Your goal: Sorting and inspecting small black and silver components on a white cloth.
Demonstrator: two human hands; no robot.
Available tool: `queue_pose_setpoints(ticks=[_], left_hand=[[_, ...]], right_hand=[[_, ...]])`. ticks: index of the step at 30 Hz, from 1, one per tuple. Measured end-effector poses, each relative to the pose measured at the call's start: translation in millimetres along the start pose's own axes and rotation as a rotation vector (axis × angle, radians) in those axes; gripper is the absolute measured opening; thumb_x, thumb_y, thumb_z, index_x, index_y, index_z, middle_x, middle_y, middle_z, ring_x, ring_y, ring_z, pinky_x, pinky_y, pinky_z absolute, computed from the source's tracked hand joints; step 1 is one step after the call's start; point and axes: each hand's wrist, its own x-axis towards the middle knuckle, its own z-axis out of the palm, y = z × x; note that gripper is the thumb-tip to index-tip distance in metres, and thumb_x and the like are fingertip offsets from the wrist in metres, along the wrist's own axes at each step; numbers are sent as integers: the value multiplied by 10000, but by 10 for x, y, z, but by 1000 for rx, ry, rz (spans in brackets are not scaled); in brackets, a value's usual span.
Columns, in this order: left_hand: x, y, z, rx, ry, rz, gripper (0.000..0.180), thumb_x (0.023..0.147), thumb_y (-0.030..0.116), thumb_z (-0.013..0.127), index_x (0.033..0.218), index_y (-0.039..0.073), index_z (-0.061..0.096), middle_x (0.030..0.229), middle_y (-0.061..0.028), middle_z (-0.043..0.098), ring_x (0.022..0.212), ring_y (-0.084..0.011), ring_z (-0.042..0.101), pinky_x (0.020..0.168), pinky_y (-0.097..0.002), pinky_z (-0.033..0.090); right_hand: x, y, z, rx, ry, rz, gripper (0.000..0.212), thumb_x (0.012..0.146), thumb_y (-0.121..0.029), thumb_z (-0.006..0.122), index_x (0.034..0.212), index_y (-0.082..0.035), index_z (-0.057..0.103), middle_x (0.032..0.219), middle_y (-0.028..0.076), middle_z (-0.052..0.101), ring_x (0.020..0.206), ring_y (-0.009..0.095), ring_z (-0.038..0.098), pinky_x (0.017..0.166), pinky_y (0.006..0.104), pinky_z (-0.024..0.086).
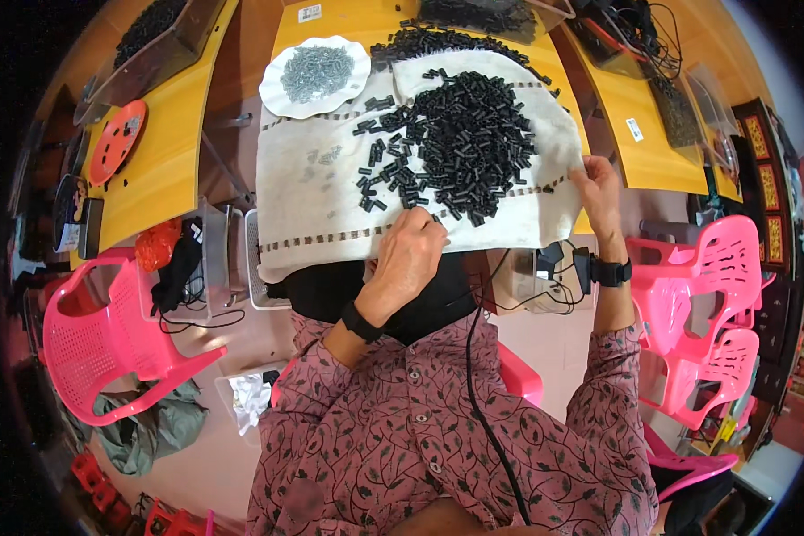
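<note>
Running left to right across my view, the long axis of the white cloth [304, 205] follows its dashed brown stripe, which climbs toward the right side. On it, right of centre, sits the heap of black tubes [482, 134]; their own short axes point every which way, with looser ones spread along the heap's left flank. I see the right hand [597, 192] pinching the cloth's right edge between thumb and fingers, while the left hand [408, 253] is curled at the near edge, just beside the lowest tubes; its fingertips are hidden, so I cannot tell whether it grips the fabric. That near edge passes above the dark lap [442, 295]. For sliding room I have the cloth's broad left stretch, bounded at its far corner by the white plate [272, 85] of small grey pieces; beyond the far edge, more tubes crowd the yellow table [339, 20]
</note>
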Motion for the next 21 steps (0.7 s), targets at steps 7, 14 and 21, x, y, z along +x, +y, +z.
queue_pose_setpoints(ticks=[7, 14, 21], left_hand=[[-19, -9, -69, -2, -35, -23, 75, 799, 46, 704, 858, 33, 659, 881, -106, 572, 827, -318, 593, 693, -413, 494], [6, -3, -49, -24, -24, -17, 79, 794, 46, 713, 850, 32, 659, 868, -99, 579, 796, -309, 606, 666, -405, 497], [13, -18, -34, 1, -19, -35, 89, 782, 46, 729, 840, 34, 663, 854, -94, 579, 784, -301, 610, 651, -394, 496]], right_hand=[[67, -119, 51, -644, -88, -102, 664, 669, -178, 807, 1221, 65, 528, 1105, 253, 592, 1007, 396, 597, 869, 381, 497], [-50, -227, 142, -833, -92, -116, 865, 652, -224, 831, 1371, -10, 401, 1326, 196, 445, 1240, 380, 437, 978, 493, 405], [-95, -396, 236, -902, -56, -191, 896, 664, -301, 853, 1384, -26, 395, 1367, 177, 424, 1255, 383, 418, 973, 525, 376]])
